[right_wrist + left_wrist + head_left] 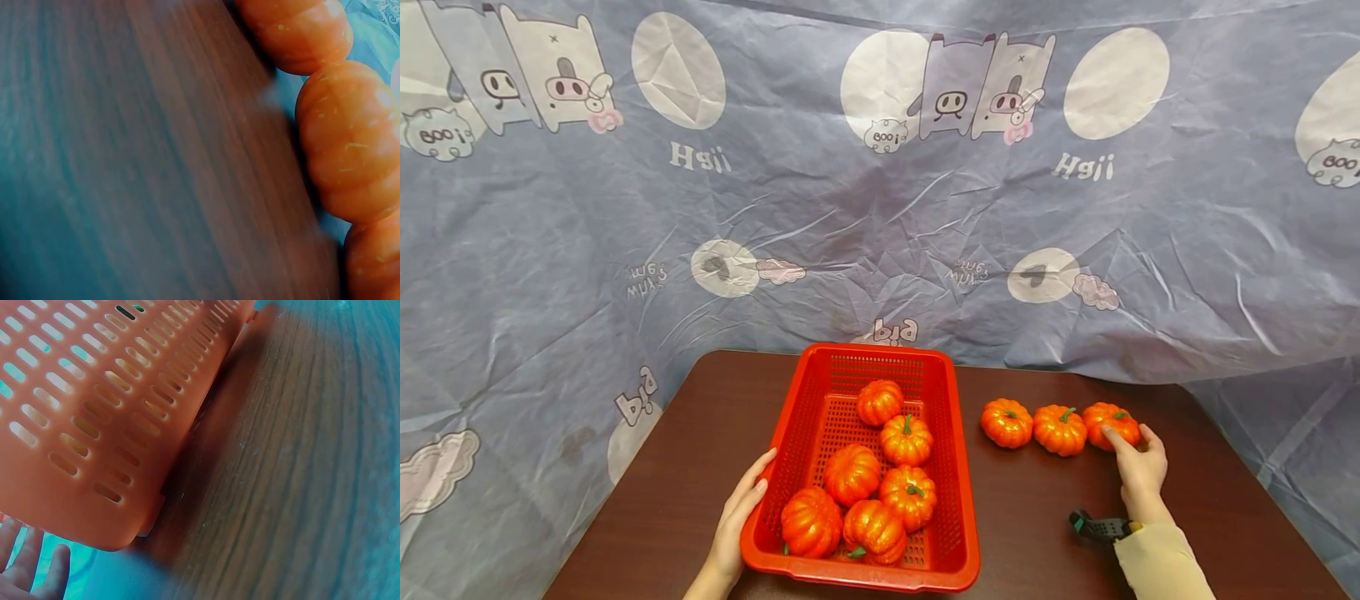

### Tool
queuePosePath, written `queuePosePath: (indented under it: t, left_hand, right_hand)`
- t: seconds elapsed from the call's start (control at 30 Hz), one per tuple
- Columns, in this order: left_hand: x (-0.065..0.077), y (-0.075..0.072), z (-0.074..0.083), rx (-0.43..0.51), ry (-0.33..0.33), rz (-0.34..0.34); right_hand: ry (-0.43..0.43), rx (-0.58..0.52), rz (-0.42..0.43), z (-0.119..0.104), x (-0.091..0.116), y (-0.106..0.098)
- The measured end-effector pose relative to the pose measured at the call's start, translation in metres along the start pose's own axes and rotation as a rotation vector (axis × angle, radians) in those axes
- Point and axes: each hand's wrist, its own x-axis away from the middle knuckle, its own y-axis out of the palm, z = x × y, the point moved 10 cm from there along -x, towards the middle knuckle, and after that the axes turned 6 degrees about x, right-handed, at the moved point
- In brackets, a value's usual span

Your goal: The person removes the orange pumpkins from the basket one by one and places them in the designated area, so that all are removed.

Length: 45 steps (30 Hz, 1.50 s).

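A red plastic basket (966,533) with slotted sides holds several small orange pumpkins (852,473), some with green stems. My left hand (735,512) rests against the basket's left side, its fingers extended along the rim. In the left wrist view its fingertips (59,569) show beside the slotted wall. To the right of the basket three more pumpkins stand in a row: a left one (1006,423), a middle one (1060,430) and a right one (1105,421). My right hand (1141,467) grips the right pumpkin, thumb at its front and fingers round its right side.
Everything stands on a dark brown wooden table (1022,517). Behind it hangs a wrinkled grey-blue cloth (865,200) with cartoon prints, reaching down to the table's back edge. A black wrist-worn device (1101,527) sits by the right sleeve (1161,562).
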Motion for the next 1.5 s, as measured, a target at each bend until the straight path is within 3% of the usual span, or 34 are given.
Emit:
queuePosePath:
  t: [0.3, 0.53, 0.63, 0.87, 1.2, 1.5]
  left_hand:
    - [0.001, -0.001, 0.001, -0.019, -0.002, 0.010]
    - [0.000, 0.000, 0.000, -0.012, -0.011, -0.003]
    - [-0.001, 0.000, 0.000, -0.003, -0.011, -0.014]
    - [-0.002, -0.001, 0.000, -0.012, -0.014, -0.003]
    - [-0.003, -0.002, -0.001, -0.006, -0.010, 0.005]
    - [-0.002, -0.001, 0.000, -0.001, 0.004, -0.006]
  right_hand:
    - [0.006, -0.022, 0.036, -0.005, 0.005, -0.003]
    - [-0.065, -0.067, 0.118, -0.034, 0.014, -0.008]
    - [-0.103, -0.106, 0.117, -0.053, 0.021, -0.005]
    - [-0.118, -0.184, 0.006, -0.097, 0.042, 0.017]
    - [-0.162, -0.272, -0.159, -0.159, 0.075, 0.065]
    - [-0.248, -0.285, -0.290, -0.195, 0.111, 0.116]
